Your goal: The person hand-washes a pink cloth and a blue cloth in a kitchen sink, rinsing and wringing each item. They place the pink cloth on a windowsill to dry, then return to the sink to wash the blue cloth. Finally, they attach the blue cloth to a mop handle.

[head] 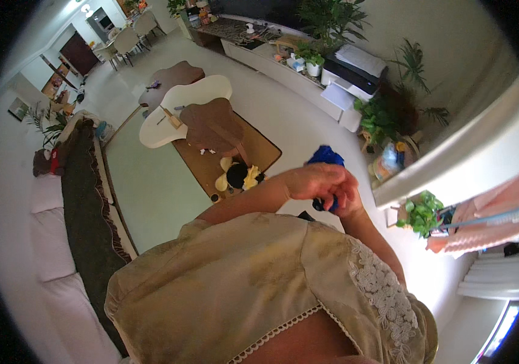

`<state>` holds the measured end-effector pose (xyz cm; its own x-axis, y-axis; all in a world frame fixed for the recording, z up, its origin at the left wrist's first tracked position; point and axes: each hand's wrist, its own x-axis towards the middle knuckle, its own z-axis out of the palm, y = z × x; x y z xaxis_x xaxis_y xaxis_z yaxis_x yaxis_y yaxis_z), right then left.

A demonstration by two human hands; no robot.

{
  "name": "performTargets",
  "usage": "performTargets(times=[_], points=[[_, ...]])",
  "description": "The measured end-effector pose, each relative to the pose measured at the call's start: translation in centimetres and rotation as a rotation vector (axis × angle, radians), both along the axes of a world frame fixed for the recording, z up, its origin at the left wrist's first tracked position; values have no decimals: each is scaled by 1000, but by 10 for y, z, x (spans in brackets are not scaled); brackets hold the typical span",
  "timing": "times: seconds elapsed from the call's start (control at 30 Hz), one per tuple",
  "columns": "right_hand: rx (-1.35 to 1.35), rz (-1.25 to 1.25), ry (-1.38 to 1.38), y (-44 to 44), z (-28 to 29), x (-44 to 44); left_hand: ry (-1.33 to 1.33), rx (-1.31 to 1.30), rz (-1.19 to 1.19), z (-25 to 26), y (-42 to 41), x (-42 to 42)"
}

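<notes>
In front of my chest, my left hand reaches in from the left and overlaps my right hand. A crumpled blue thing, perhaps cloth or thin plastic, sticks out beyond the hands. A smaller dark blue part shows below the fingers, against my right hand, which appears closed around it. The overlap hides most of the fingers, so whether my left hand grips it too cannot be told.
Cloud-shaped brown and cream tabletops stand on a green and brown mat, near a flower-shaped plush item. Left is a sofa with a dark cover. A low cabinet bears a printer. Potted plants stand right.
</notes>
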<state>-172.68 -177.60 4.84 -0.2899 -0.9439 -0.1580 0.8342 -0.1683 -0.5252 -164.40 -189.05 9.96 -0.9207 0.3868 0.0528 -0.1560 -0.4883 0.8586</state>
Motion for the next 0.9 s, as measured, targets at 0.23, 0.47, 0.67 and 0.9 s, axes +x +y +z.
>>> performTargets(times=[0.23,0.47,0.67,0.9], points=[[69,165,4,-163,35,-131,-5,47,608,-8,-204,-57],[363,360,509,-344,22,-262,-522,123,731,-80,-379,-149],[223,633,1082,-504,31,-359,-226,354,835,-58,-516,-297],[454,175,415,-677,-36,-495,58,394,1420,-21,-712,-362]])
